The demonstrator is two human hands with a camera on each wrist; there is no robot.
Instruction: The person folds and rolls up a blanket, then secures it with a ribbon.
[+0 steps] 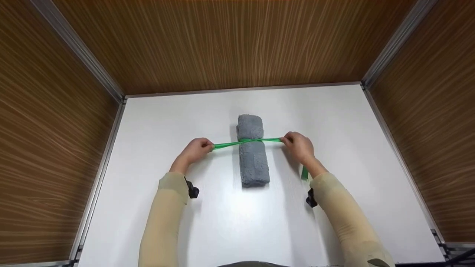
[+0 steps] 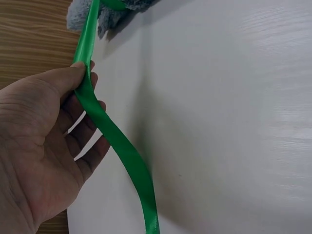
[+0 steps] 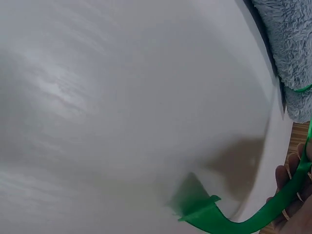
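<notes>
Rolled grey towel [image 1: 253, 150] lies mid-bench, lengthwise toward the far edge, a green ribbon [image 1: 256, 140] crossed over its middle. Left hand [image 1: 195, 150] and right hand [image 1: 299, 145] each pinch a ribbon end, pulled taut to either side; right tail hangs w/ its cut end by the white bench [image 1: 230, 222]. Risks: uneven pull may drag the roll sideways or unroll it; slick satin may slip from the fingers, loosening the crossing.
</notes>
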